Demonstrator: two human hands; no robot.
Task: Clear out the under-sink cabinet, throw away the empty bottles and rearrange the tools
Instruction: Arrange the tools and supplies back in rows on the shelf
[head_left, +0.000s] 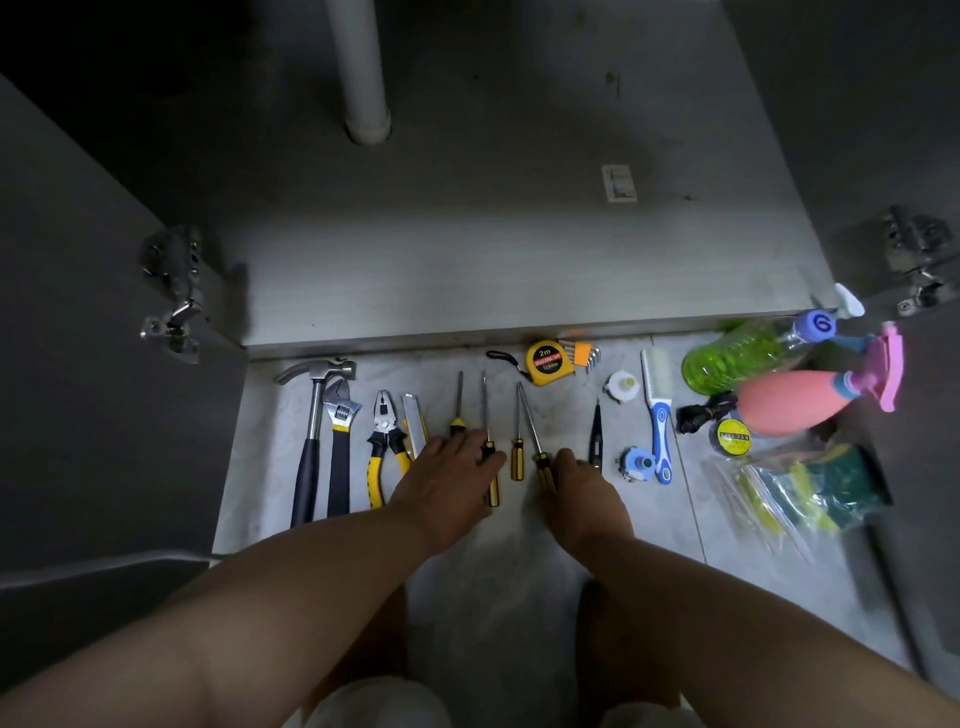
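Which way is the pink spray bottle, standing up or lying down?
Lying down. The pink spray bottle lies on its side, nozzle pointing right.

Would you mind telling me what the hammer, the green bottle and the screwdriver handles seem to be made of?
The hammer looks like polished steel at head and neck, given the bright glints, with a dark matte grip, probably rubber. The green bottle seems clear plastic: light passes through its ribbed wall. The screwdriver handles look like glossy amber plastic with black stripes.
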